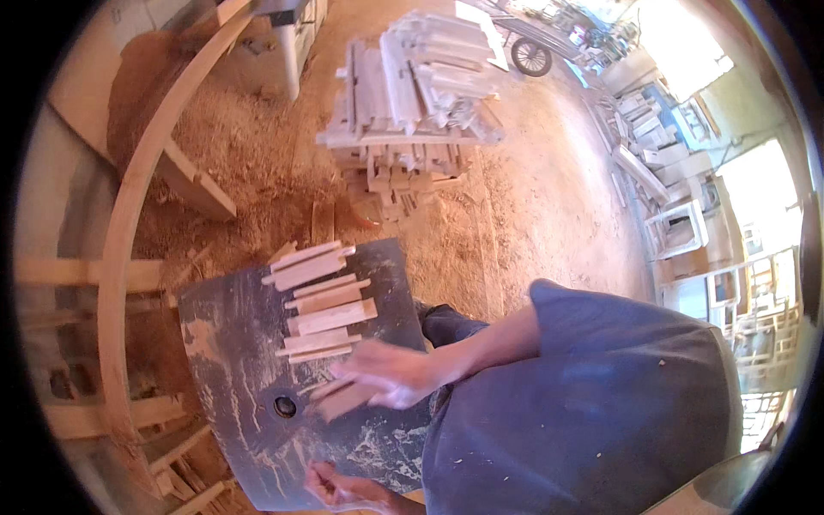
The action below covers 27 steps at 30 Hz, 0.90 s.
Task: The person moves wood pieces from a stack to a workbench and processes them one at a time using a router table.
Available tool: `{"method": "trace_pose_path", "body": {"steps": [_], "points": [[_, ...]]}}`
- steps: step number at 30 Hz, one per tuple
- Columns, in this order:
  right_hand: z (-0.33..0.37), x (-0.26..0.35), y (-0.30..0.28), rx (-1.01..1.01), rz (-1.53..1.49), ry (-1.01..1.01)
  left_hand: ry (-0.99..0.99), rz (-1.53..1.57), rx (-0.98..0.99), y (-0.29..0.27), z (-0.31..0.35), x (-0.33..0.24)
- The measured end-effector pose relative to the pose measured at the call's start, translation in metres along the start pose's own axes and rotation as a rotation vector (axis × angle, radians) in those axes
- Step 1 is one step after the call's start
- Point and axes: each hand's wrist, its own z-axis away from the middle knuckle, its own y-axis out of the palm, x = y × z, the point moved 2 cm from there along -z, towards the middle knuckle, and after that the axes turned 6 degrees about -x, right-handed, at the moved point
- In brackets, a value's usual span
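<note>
My right hand point(390, 375) reaches over a dark, dust-streaked board point(249, 343). Its blurred fingers lie on a short wooden piece point(343, 401), which is blurred too and looks gripped. Lower down, near the board's front edge, my left hand point(339, 491) has its fingers curled in; anything inside them is hidden. Beyond my right hand, several short wooden pieces lie in a rough row: a narrow one point(319, 345), a wider one point(333, 318) and a pair with narrowed ends point(309, 268). A round black fitting point(285, 407) is set in the board's surface.
A tall stack of cut timber point(412, 81) stands on the sawdust-covered floor point(532, 189) beyond the board. Along the left runs a long wooden beam point(120, 283). A spoked wheel point(531, 57) shows at the back, and wooden frames point(678, 230) lean at the right.
</note>
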Motion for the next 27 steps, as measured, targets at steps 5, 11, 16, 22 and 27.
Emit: {"method": "trace_pose_path", "body": {"steps": [5,11,16,22,27], "points": [[0.091,-0.051,-0.168,-0.453,0.186,0.356,0.216,0.146,0.077,-0.021,-0.015,-0.156],[0.176,-0.145,-0.326,-1.010,0.403,0.760,-0.311,0.211,0.287,0.000,0.042,-0.168],[0.136,-0.183,-0.432,-1.140,0.379,0.937,-0.219,0.363,0.293,0.028,0.040,-0.262],[0.083,-0.264,-0.488,-1.047,0.459,0.944,-0.127,0.339,0.352,0.057,0.045,-0.321],[0.050,-0.314,-0.495,-0.799,0.467,0.997,-0.059,0.303,0.417,0.059,0.055,-0.341]]}}
